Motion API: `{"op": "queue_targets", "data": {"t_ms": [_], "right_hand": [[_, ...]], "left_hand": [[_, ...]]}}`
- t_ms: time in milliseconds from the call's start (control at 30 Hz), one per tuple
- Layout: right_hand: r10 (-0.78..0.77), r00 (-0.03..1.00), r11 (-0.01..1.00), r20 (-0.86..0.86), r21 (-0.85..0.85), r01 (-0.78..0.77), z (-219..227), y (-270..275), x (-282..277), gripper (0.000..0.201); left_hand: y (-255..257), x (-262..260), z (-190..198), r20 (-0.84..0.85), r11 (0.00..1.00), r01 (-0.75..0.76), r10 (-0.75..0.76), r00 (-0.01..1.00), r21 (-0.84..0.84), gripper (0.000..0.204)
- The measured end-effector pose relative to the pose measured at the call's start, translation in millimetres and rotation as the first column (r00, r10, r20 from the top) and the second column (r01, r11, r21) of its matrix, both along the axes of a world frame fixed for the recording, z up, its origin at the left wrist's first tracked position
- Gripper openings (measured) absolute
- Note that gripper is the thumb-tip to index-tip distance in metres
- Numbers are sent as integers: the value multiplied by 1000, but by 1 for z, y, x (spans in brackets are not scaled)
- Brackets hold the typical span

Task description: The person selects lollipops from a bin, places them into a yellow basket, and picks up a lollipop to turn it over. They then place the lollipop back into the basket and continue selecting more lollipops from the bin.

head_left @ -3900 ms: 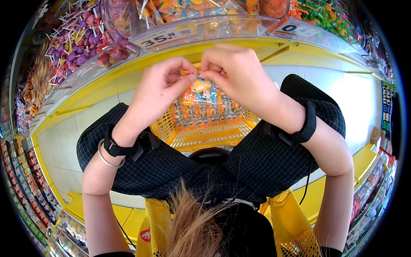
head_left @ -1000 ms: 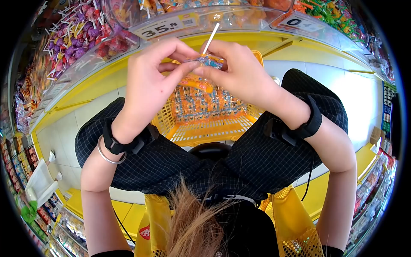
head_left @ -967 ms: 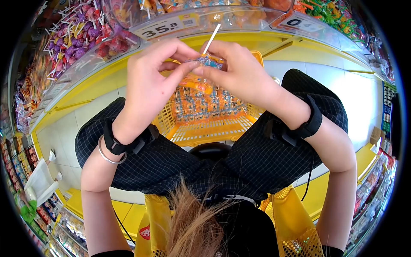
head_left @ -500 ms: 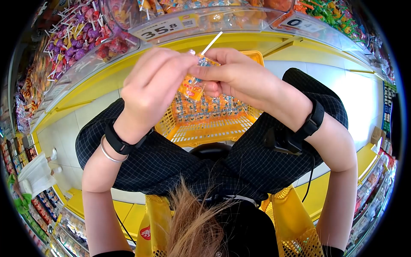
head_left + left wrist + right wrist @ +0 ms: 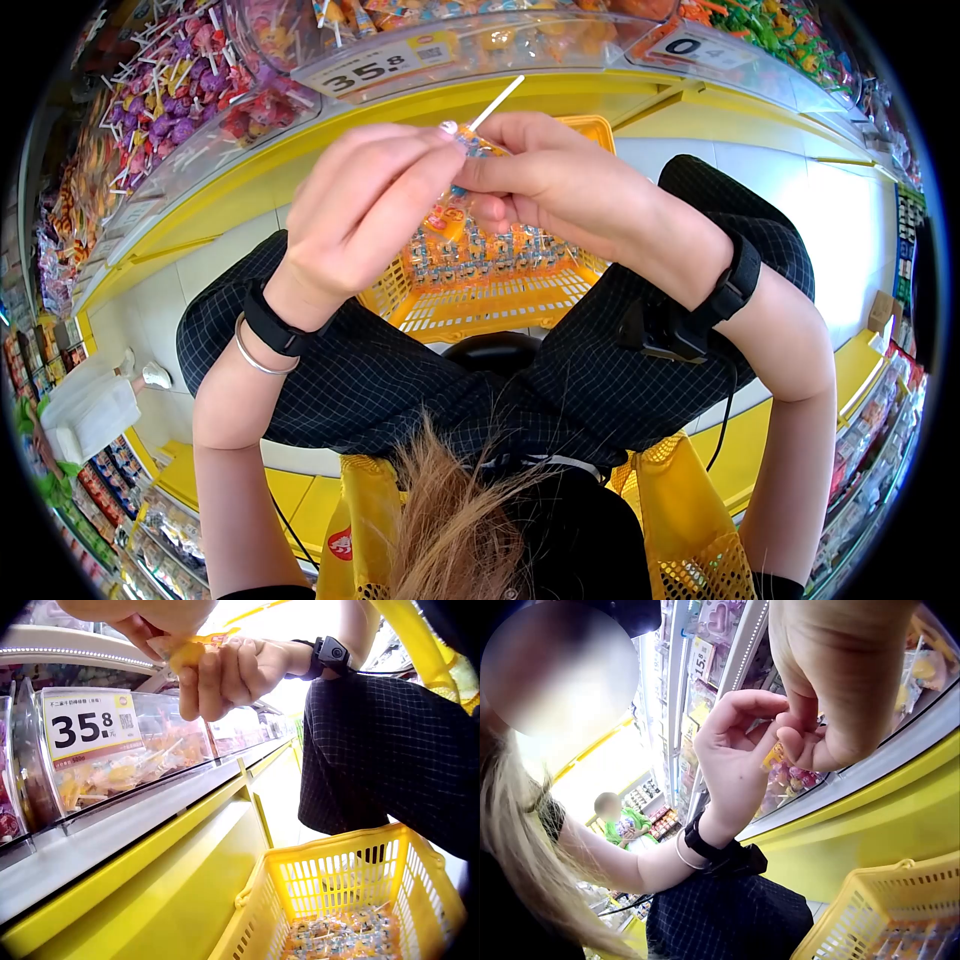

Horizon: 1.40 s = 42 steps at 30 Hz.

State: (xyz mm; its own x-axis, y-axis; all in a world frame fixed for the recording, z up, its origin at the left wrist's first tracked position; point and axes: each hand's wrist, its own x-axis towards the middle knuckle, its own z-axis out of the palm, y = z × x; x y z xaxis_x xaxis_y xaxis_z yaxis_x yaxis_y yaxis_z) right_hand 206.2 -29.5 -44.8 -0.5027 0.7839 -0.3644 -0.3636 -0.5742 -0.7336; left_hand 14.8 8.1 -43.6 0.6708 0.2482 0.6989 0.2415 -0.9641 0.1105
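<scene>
Both hands meet at chest height over a yellow basket [image 5: 480, 310]. My right hand [image 5: 545, 185] pinches a wrapped lollipop [image 5: 468, 142] whose white stick [image 5: 497, 101] points up towards the shelf. My left hand [image 5: 365, 210] pinches the wrapper at the sweet's head, and an orange scrap of wrapper [image 5: 440, 220] hangs below. In the left wrist view the yellow sweet [image 5: 187, 654] sits between the fingers of both hands. In the right wrist view my left hand [image 5: 739, 750] and my right hand [image 5: 832, 690] touch at an orange piece [image 5: 774, 756].
The basket [image 5: 337, 889] holds several orange and blue packets [image 5: 490, 255]. A clear bin front with a 35.8 price tag [image 5: 375, 68] runs along the yellow shelf [image 5: 250, 190], with lollipop bins [image 5: 180, 95] to the left. Another person in green [image 5: 622, 821] stands far down the aisle.
Both hands have lifted the lollipop slightly. My left hand has rolled over its head, and the orange wrapper now hangs loose below the fingers.
</scene>
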Motion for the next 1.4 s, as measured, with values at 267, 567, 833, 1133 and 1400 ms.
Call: {"op": "queue_targets", "data": {"t_ms": [267,567,833,1133,1400], "right_hand": [[11,995,998,101,-63,-5,-1,0,-1,20],[-173,855,930,490,366,-21,-14,4,1,33],[-237,702,871,672,466,-152,-16,2,0,35],[-258,684,852,683,495,-173,-16,0,-1,36],[-13,847,974,532,198,-110,-10,1,0,28]], "left_hand": [[-1,7,2,103,944,-205,238,966,-258,24],[5,0,-8,-151,283,-172,95,984,-944,18],[5,-3,-4,-32,208,-51,97,995,-977,19],[3,-1,1,-51,247,-71,86,995,-966,16],[-3,3,1,-110,681,-142,91,990,-718,14]]}}
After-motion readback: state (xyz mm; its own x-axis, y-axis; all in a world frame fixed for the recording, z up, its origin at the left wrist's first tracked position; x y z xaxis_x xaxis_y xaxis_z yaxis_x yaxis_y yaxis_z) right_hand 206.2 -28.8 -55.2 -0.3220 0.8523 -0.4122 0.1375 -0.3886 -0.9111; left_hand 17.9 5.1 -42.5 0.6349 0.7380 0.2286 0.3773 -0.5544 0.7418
